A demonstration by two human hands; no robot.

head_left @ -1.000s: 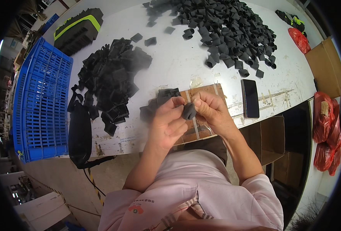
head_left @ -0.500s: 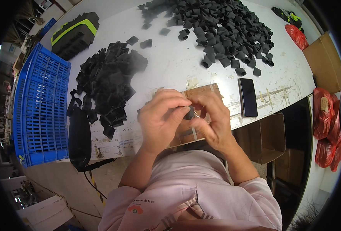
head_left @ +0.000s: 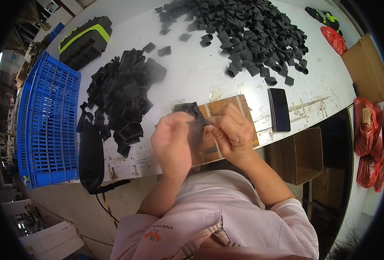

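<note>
We're over a white, scuffed worktable (head_left: 192, 82). A heap of black rubber sleeves (head_left: 252, 30) fills the far edge, a flatter pile of black pieces (head_left: 122, 93) sits left of centre, and a brown wooden board (head_left: 235, 108) and a black phone (head_left: 280, 109) lie along the near edge.

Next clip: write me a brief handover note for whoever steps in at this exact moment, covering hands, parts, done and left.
Left hand and right hand: both pinch one small black piece above the brown board at the table edge.
Parts: a flat black pile at the left, and a larger heap of black tube pieces at the far side.
Nearby: blue crate, phone.
Done: one piece in hand.
Left: both piles remain; I cannot tell which is finished.
</note>
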